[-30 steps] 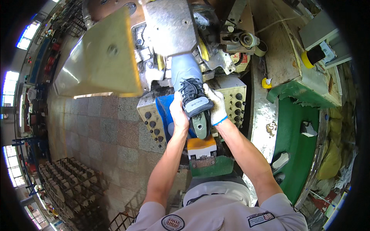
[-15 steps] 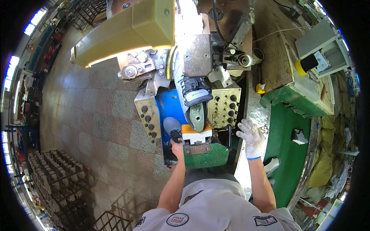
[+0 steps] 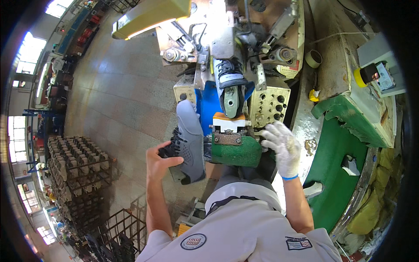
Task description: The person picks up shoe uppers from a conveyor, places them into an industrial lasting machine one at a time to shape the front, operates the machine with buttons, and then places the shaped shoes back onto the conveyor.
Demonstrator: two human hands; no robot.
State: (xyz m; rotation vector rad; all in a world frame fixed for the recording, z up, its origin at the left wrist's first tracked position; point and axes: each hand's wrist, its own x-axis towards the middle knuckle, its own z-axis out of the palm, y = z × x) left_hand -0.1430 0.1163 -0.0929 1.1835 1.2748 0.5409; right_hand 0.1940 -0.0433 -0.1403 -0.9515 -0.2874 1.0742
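A grey sneaker point(image 3: 190, 139) with black laces stands nearly upright on end, toe up, left of the machine. My bare left hand point(image 3: 158, 161) is closed on its dark collar, the thumb across its side. My right hand point(image 3: 284, 150), in a whitish knit glove with a blue cuff, is open, fingers apart, beside the right end of a green curved guard point(image 3: 240, 150). A second laced sneaker point(image 3: 228, 72) sits in the machine under its metal head point(image 3: 223, 41), a green last point(image 3: 231, 101) showing at its heel. Below that is an orange-and-white pad block point(image 3: 228, 122).
Control panels with black knobs point(image 3: 269, 105) flank the machine. A yellowish lamp housing point(image 3: 152, 17) hangs at upper left. On the right runs a green-lined trough point(image 3: 334, 153) holding pale scraps. Racks of shoe parts point(image 3: 78, 161) stand on the floor at left.
My left hand has brought the grey sneaker out from beside the guard, up and to the left. My gloved right hand stays near the guard's right side. The whole view has shifted.
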